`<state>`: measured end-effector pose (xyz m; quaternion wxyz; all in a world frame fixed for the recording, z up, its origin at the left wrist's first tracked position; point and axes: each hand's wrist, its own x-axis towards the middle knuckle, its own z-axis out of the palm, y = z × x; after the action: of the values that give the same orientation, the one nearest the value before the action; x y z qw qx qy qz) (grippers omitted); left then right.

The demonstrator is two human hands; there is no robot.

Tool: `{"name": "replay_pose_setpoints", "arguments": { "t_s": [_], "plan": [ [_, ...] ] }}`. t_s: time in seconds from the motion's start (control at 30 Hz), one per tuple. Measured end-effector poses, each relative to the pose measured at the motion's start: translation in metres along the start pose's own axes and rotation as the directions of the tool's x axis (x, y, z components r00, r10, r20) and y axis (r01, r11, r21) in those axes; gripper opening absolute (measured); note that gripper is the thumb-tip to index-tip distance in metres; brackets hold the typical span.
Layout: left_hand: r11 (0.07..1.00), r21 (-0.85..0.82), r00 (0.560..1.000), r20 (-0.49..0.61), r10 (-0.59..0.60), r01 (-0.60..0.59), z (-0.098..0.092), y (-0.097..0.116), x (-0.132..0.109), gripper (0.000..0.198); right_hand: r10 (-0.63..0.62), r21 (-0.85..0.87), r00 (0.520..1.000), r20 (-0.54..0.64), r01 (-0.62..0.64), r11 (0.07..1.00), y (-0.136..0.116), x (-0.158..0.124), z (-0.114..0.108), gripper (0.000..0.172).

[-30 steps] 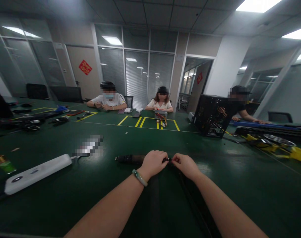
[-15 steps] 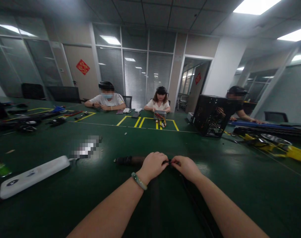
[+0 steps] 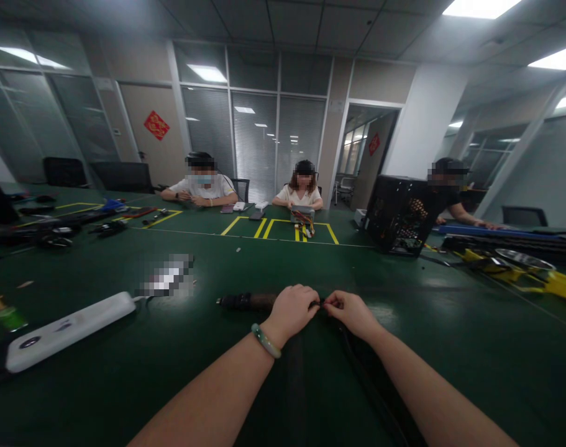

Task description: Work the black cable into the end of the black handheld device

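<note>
A dark brown and black corded electric screwdriver, by its look, lies sideways on the green table with its narrow tip toward the left. My left hand is closed around its rear part, hiding that end. Just to the right, my right hand pinches the end of a black cable against the tool's rear end. Whether the plug sits inside the socket cannot be seen. From there the cable runs down toward me, under my right forearm.
To the left lie a white power strip and a small green bottle. A black computer case stands at the right, beyond it yellow parts. Across the table sit two people; another person is behind the case.
The view has shifted slightly, so most things sit a few pixels over. Both hands keep their hold at the tool's rear end, with only slight finger movement.
</note>
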<state>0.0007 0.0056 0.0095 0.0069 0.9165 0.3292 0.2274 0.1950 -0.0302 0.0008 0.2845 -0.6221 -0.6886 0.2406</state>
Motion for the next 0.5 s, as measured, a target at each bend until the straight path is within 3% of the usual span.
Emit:
{"name": "replay_pose_setpoints", "arguments": {
  "t_s": [0.23, 0.5],
  "plan": [
    [0.999, 0.025, 0.999, -0.022, 0.047, -0.046, 0.0030, 0.0021, 0.0018, 0.005, -0.036, -0.084, 0.999, -0.001, 0.035, 0.996, -0.0019, -0.0015, 0.0014, 0.016],
    [1.000, 0.023, 1.000, 0.009, 0.011, -0.011, 0.0078, 0.0048, 0.0024, 0.008, -0.037, -0.073, 0.999, 0.005, 0.037, 0.997, 0.0015, 0.0008, 0.0013, 0.016]
  ]
}}
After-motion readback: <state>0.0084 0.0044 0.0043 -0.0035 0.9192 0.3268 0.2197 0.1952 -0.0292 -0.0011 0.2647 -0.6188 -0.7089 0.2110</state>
